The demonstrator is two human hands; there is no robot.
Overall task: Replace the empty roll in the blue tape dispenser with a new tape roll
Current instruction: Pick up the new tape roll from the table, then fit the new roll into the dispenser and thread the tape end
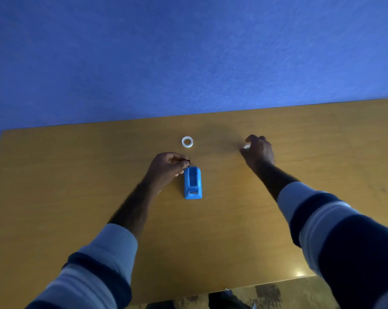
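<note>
The blue tape dispenser (192, 183) stands in the middle of the wooden table (77, 175), its roll bay open and bare. My left hand (166, 167) hovers just left of its far end, fingertips pinched on a small black spindle piece (187, 162). A white tape ring (187, 142) lies flat on the table beyond the dispenser. My right hand (258, 150) is far to the right, fingers curled over a small whitish roll (246, 147) at the table surface; most of that roll is hidden by the fingers.
A blue wall (188, 52) rises right behind the table's far edge. The table's near edge runs along the bottom, with patterned floor (277, 295) below it. A light glare spot (299, 273) sits near the front right corner.
</note>
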